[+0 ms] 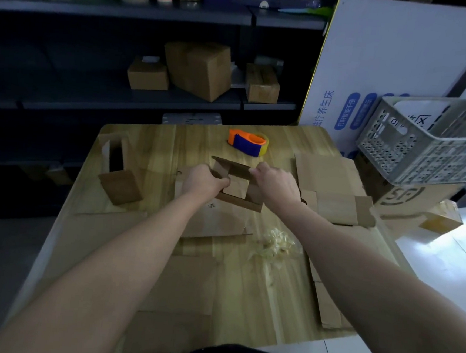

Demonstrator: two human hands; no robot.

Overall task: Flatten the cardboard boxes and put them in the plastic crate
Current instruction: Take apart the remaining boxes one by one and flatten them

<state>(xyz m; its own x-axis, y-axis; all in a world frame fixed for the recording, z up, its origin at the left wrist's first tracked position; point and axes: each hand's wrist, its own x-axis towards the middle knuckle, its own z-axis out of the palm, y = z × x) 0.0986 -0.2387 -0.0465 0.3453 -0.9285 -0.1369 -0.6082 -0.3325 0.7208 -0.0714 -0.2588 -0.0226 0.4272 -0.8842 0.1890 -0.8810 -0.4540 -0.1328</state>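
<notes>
I see both my arms bare and stretched forward, almost straight, coming closer together at the wrists. My left hand (204, 180) is closed, fingers curled in a grip, back of the hand up. My right hand (277, 185) is also closed in a grip, knuckles up, thumb side turned to the left hand. The hands are near each other, not touching.

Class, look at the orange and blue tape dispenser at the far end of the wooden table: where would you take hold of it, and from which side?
Grip the orange and blue tape dispenser across its two flat blue side faces, coming down from above. It lies apart from the cardboard, with bare wooden table around it, so nothing seems to block a top approach.
</notes>
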